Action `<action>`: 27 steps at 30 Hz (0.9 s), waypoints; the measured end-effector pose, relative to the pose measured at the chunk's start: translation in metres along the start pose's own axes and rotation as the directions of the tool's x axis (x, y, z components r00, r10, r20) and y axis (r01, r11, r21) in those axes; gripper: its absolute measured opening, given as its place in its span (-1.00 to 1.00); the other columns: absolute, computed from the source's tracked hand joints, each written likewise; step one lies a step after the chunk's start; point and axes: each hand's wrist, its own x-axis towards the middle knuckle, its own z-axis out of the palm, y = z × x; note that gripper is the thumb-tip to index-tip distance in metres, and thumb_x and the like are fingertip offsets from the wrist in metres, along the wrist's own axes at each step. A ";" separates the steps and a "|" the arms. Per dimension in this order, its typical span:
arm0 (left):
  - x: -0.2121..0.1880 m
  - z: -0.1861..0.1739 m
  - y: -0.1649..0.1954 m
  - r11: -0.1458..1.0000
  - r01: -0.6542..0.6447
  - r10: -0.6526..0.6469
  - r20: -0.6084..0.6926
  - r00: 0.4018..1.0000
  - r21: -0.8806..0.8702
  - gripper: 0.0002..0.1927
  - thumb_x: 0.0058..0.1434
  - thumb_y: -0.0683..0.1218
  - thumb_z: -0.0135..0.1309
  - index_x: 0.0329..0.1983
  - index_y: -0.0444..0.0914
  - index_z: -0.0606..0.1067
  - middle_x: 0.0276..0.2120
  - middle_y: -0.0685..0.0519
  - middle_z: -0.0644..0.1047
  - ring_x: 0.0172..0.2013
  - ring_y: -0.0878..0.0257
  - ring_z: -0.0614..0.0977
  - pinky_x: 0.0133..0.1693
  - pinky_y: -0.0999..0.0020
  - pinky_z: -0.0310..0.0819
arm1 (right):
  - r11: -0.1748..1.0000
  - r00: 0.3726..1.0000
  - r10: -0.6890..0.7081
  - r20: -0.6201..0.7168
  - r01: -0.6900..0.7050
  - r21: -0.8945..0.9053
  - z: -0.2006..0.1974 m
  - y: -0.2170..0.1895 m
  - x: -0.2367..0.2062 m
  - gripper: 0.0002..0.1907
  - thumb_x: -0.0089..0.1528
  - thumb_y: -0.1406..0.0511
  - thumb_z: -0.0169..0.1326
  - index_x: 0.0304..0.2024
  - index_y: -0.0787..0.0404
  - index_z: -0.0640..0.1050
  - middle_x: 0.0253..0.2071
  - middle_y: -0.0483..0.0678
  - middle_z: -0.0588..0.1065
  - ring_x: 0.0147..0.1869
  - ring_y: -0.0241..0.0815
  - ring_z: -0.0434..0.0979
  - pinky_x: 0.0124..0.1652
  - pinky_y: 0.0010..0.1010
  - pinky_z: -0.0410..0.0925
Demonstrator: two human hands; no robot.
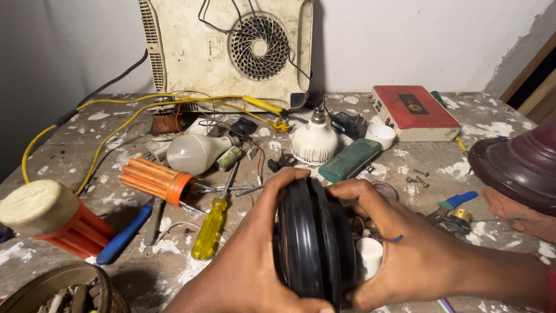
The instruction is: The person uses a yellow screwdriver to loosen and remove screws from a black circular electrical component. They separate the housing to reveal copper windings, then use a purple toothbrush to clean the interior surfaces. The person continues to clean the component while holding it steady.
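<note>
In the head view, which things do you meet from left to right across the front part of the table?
Cream-topped orange handle → blue handle → yellow screwdriver → left hand → black round casing → right hand → maroon dome.

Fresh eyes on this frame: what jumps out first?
Front and centre, the left hand and right hand clasp a round black housing held on edge, with a white cylinder tucked at its right side. Behind, a grimy cream appliance with a round fan grille leans against the wall. To the left lie a yellow-handled screwdriver and an orange ribbed bulb base.
</note>
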 end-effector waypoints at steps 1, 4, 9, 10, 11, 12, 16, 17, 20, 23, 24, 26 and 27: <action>-0.001 -0.001 -0.002 0.988 -0.052 0.053 -0.002 0.999 0.143 0.36 -0.30 0.17 0.52 0.51 -0.27 0.03 0.27 -0.09 0.41 0.33 0.12 0.44 0.34 0.26 0.25 | 0.999 1.000 0.021 0.013 -0.021 0.027 0.000 0.000 0.000 0.20 -0.20 0.17 0.57 0.33 0.18 0.14 0.11 0.00 0.50 0.22 -0.14 0.51 0.16 -0.30 0.35; 0.002 0.003 0.007 0.934 -0.120 0.125 0.007 0.992 0.337 0.33 -0.31 0.14 0.50 0.51 -0.26 0.06 0.31 -0.10 0.38 0.35 0.10 0.42 0.34 0.21 0.27 | 0.989 0.997 0.075 0.024 -0.077 0.126 0.000 0.001 -0.003 0.20 -0.20 0.22 0.57 0.35 0.17 0.13 0.12 0.03 0.48 0.24 -0.12 0.50 0.18 -0.28 0.35; 0.006 0.007 0.051 0.961 0.113 -0.136 -0.075 0.988 -0.252 0.43 -0.31 0.15 0.59 0.60 -0.12 0.02 0.26 -0.15 0.43 0.25 -0.01 0.55 0.24 0.14 0.35 | 0.989 0.992 0.122 -0.025 -0.119 0.088 -0.002 0.015 -0.007 0.25 -0.26 0.22 0.62 0.34 0.15 0.15 0.14 -0.01 0.44 0.23 -0.16 0.46 0.17 -0.30 0.36; 0.009 -0.008 0.058 0.989 -0.023 -0.007 -0.201 0.980 -0.146 0.37 -0.29 0.19 0.57 0.54 -0.24 0.08 0.19 -0.20 0.45 0.18 -0.05 0.57 0.21 0.08 0.43 | 0.983 0.984 0.174 -0.042 -0.172 0.063 -0.002 0.019 -0.010 0.30 -0.31 0.21 0.65 0.34 0.12 0.15 0.12 -0.03 0.43 0.21 -0.17 0.47 0.15 -0.31 0.37; 0.013 -0.020 0.062 0.989 -0.145 0.133 -0.308 0.942 -0.018 0.32 -0.28 0.22 0.54 0.48 -0.36 0.14 0.13 -0.25 0.46 0.11 -0.09 0.59 0.18 0.02 0.52 | 0.989 0.986 0.137 -0.097 -0.131 0.063 -0.003 0.025 -0.011 0.26 -0.30 0.23 0.65 0.31 0.15 0.16 0.12 -0.02 0.43 0.20 -0.18 0.49 0.15 -0.31 0.37; 0.010 -0.022 0.059 0.980 -0.194 0.169 -0.322 0.932 -0.047 0.34 -0.25 0.27 0.51 0.49 -0.32 0.08 0.14 -0.21 0.43 0.11 -0.05 0.57 0.15 0.04 0.52 | 0.993 0.983 0.106 -0.149 -0.097 0.066 -0.002 0.031 -0.014 0.23 -0.29 0.25 0.64 0.29 0.17 0.16 0.12 0.00 0.43 0.19 -0.18 0.51 0.15 -0.30 0.37; 0.003 -0.033 0.022 0.965 -0.254 0.263 -0.316 0.911 0.070 0.31 -0.13 0.36 0.35 0.52 -0.26 -0.05 0.15 -0.13 0.35 0.16 0.06 0.48 0.16 0.13 0.43 | 0.990 0.978 0.102 -0.181 -0.083 0.110 -0.002 0.052 -0.028 0.29 -0.32 0.29 0.68 0.32 0.21 0.18 0.14 0.02 0.43 0.21 -0.19 0.50 0.16 -0.29 0.35; 0.000 -0.032 0.012 0.960 -0.220 0.263 -0.291 0.920 0.174 0.28 -0.11 0.36 0.30 0.52 -0.27 -0.05 0.14 -0.13 0.34 0.17 0.06 0.46 0.18 0.15 0.38 | 0.992 0.981 0.093 -0.169 -0.075 0.105 -0.001 0.056 -0.027 0.30 -0.31 0.28 0.69 0.33 0.21 0.17 0.15 0.02 0.44 0.22 -0.20 0.51 0.17 -0.29 0.34; -0.007 -0.035 -0.003 0.982 -0.187 0.188 -0.299 0.936 0.033 0.37 -0.15 0.43 0.35 0.54 -0.24 -0.09 0.09 -0.17 0.38 0.09 0.01 0.52 0.08 0.08 0.48 | 0.992 0.984 0.082 -0.156 -0.064 0.111 0.002 0.064 -0.032 0.30 -0.28 0.27 0.69 0.33 0.21 0.14 0.17 0.02 0.44 0.24 -0.20 0.51 0.19 -0.29 0.33; -0.007 -0.032 -0.002 0.986 -0.162 0.148 -0.294 0.944 -0.026 0.39 -0.20 0.44 0.29 0.55 -0.23 -0.09 0.12 -0.15 0.36 0.14 0.01 0.50 0.12 0.08 0.45 | 0.989 0.986 0.048 -0.158 -0.024 0.148 0.002 0.064 -0.032 0.27 -0.26 0.29 0.68 0.32 0.23 0.14 0.18 0.04 0.41 0.26 -0.18 0.48 0.20 -0.27 0.33; -0.006 -0.031 -0.002 0.983 -0.166 0.133 -0.313 0.940 -0.081 0.38 -0.18 0.44 0.31 0.56 -0.23 -0.08 0.16 -0.15 0.35 0.18 0.02 0.48 0.15 0.06 0.44 | 0.986 0.988 0.044 -0.150 -0.019 0.166 0.003 0.063 -0.032 0.26 -0.24 0.29 0.67 0.32 0.23 0.13 0.19 0.05 0.40 0.26 -0.18 0.48 0.20 -0.27 0.32; -0.003 -0.028 -0.006 0.966 -0.170 0.096 -0.342 0.935 -0.195 0.38 -0.15 0.43 0.36 0.58 -0.23 -0.04 0.23 -0.15 0.33 0.24 0.04 0.45 0.20 0.03 0.42 | 0.982 0.988 0.035 -0.149 -0.007 0.189 0.005 0.058 -0.035 0.26 -0.22 0.29 0.67 0.33 0.23 0.11 0.20 0.05 0.40 0.27 -0.17 0.48 0.22 -0.26 0.32; -0.003 -0.026 -0.009 0.931 -0.171 0.069 -0.305 0.950 -0.322 0.33 -0.13 0.39 0.36 0.57 -0.20 -0.03 0.24 -0.15 0.35 0.22 0.01 0.46 0.19 -0.03 0.43 | 0.982 0.988 0.028 -0.154 0.002 0.191 0.006 0.055 -0.035 0.26 -0.22 0.29 0.67 0.34 0.24 0.11 0.21 0.06 0.41 0.26 -0.17 0.50 0.22 -0.26 0.33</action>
